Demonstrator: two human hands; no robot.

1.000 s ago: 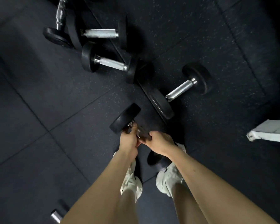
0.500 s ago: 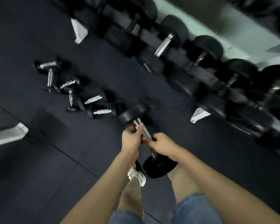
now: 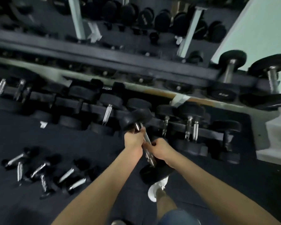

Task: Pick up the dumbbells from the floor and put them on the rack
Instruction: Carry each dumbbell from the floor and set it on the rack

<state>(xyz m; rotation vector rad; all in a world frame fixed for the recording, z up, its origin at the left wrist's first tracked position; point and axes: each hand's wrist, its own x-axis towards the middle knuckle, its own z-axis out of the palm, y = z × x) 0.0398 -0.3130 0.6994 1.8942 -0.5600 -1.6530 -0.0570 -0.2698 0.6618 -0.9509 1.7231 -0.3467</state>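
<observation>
nearest to me, a white shoe (image 3: 157, 190) stands on the dark floor (image 3: 14, 135), below the lower head of the dumbbell (image 3: 147, 142) i carry. both forearms reach forward from the bottom edge. my left hand (image 3: 134, 141) is clenched around the upper part of the chrome handle, just under the far black head; my right hand (image 3: 161, 150) is clenched around the lower part, fingers (image 3: 150, 144) wrapped over the bar. the two hands nearly touch. the dumbbell is off the floor, tilted, its far head raised toward the rack and its near head hanging above the shoe.

to my left, a loose cluster of small dumbbells (image 3: 44, 172) lies on the floor, chrome handles pointing several ways; motion blur hides their exact count.

beyond the hands, the rack (image 3: 104, 62) runs across the view in tiers. its lowest tier holds a row of black dumbbells (image 3: 107, 112), some with handles showing. two larger dumbbells (image 3: 230, 70) sit on an upper tier at far right, beside a pale wall (image 3: 258, 26). farther tiers are blurred.
</observation>
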